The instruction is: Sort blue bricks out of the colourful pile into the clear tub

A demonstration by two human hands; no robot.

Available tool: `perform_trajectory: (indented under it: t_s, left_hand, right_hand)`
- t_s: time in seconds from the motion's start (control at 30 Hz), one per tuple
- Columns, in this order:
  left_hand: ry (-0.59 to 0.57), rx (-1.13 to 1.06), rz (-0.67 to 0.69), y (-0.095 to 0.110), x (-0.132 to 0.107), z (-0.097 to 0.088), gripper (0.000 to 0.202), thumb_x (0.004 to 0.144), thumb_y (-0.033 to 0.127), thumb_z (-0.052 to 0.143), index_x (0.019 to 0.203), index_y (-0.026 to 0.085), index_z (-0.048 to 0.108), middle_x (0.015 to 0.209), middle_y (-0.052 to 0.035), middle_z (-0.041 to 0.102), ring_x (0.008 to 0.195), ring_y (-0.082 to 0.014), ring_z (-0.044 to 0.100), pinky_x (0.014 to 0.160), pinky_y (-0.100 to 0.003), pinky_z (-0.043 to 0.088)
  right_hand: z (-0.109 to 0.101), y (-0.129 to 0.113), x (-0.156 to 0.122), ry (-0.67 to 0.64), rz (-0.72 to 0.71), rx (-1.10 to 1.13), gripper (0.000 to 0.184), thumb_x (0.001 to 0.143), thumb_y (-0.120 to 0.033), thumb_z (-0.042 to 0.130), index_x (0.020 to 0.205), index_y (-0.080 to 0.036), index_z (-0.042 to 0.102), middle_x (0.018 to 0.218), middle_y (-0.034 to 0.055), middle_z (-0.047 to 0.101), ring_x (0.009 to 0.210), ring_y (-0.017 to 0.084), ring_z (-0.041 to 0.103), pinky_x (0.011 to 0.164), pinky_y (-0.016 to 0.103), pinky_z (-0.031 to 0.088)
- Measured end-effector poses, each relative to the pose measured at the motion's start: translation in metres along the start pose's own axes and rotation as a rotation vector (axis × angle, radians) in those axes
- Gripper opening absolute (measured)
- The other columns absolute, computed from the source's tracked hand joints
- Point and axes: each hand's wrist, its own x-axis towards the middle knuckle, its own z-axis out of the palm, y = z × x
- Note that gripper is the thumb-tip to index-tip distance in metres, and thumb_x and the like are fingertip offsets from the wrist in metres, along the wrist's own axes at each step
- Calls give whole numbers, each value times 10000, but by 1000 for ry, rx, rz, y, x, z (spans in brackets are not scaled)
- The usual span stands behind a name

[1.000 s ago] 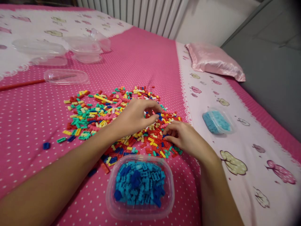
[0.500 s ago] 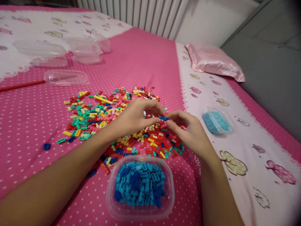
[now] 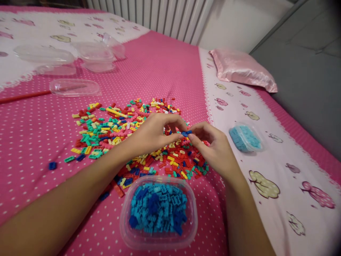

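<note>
Left hand (image 3: 151,131): thumb and fingertips pinching one side of small dark-blue toy brick piece (image 3: 187,133). Right hand (image 3: 214,147): thumb and fingers pinching other side. One brick or two joined, I cannot tell. Piece held above pile of mixed-colour toy bricks (image 3: 173,156) on pink polka-dot bedspread (image 3: 165,67). Nearest me, clear plastic tub (image 3: 158,244) holding blue bricks (image 3: 160,209). To my right, smaller-looking tub (image 3: 260,144) with light-blue bricks (image 3: 239,140). Far left, clear containers (image 3: 93,53), red rod (image 3: 26,97). Beyond: pink satin pillow (image 3: 242,69), white radiator (image 3: 151,17).
</note>
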Motion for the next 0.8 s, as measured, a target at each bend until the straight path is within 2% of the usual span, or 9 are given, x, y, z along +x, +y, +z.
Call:
perform_trajectory:
  t_s: [0.23,0.37,0.5,0.67,0.8]
  left_hand:
    - [84,-56,-64,-3,1,1,68,832,164,667,892,138,684,844,-36,725,746,-130,666,706,-243,528]
    - [78,-217,-110,-5,2,3,99,800,180,708,873,132,660,831,-44,716,746,-135,684,704,-250,563]
    - [47,-328,-153,-5,1,4,136,742,92,721,831,135,627,776,-22,703,707,-122,695,667,-223,571]
    - [83,-275,-141,-5,1,4,140,723,95,750,790,140,636,742,-15,716,680,-123,700,633,-210,566]
    - [106,-152,-112,-3,0,3,120,733,114,767,758,138,652,710,-14,724,647,-130,698,614,-211,547]
  right_hand:
    - [1,1,-1,-22,43,-19,152,963,-323,568,894,-208,641,791,0,664,714,156,599,669,290,441]
    - [8,-1,0,7,42,87,147,941,-327,600,873,-205,646,777,-5,657,701,149,597,642,275,431]
    - [16,-5,0,39,47,129,146,929,-305,596,829,-204,629,743,-12,622,678,141,570,633,271,421]
    - [22,-7,0,50,72,149,174,924,-312,576,778,-218,572,715,-21,577,669,145,551,635,274,413]
    - [25,-4,0,66,79,144,196,934,-335,551,772,-225,538,699,-27,549,656,146,531,631,276,407]
